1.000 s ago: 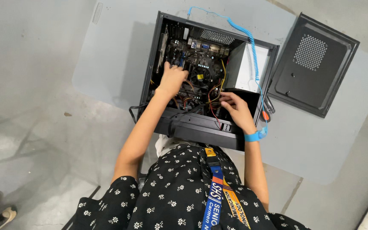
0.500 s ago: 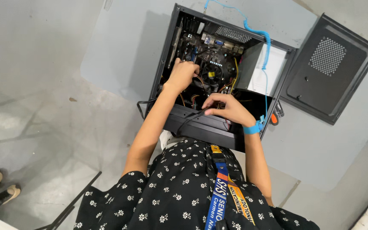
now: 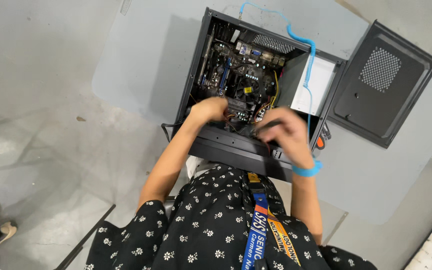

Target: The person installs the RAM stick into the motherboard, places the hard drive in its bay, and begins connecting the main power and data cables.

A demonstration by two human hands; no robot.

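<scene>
Since the earlier frame the left hand (image 3: pixel 210 109) has been drawn back toward the near edge of the open computer case (image 3: pixel 256 90); the right hand (image 3: pixel 285 131) is being blurred, its grip unreadable; the left's too; the case is lying on the grey tabletop (image 3: pixel 141 60), its side panel (image 3: pixel 383 82) beside it.

Open black computer case (image 3: pixel 256 85) flat on the table, motherboard (image 3: pixel 238 75) and wires exposed.

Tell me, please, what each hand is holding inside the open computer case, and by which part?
Cannot be told: both the left hand and right hand are motion-blurred among the cables; any grip is unclear.
</scene>
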